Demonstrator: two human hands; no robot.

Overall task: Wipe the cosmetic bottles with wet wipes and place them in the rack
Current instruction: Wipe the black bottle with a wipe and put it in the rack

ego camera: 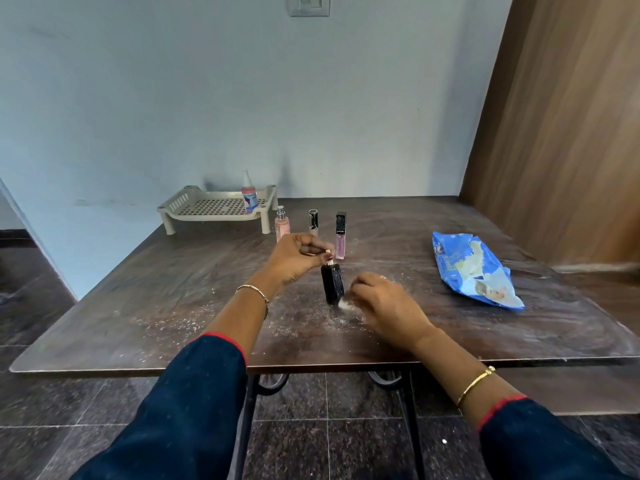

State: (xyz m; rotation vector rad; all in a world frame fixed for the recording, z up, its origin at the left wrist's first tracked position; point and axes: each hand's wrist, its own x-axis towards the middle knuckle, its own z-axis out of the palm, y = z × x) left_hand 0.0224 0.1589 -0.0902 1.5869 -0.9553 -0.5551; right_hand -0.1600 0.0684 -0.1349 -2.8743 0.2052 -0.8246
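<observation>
- One black bottle [332, 284] stands mid-tabletop [173, 306], cap pinched by the left hand [298, 252].
- Against its base the right hand [384, 303] clutches a white wipe [346, 304].

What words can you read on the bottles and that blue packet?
No text can be read here.
Blue packet: has print and a picture, too blurred to read.
Spray bottle in the rack: pink and blue label, too small to read.
Black bottle, pinched by the left hand: no lettering shows.
Pink bottle and purple tube: nothing legible.
Wet wipe in the right hand: blank.
</observation>
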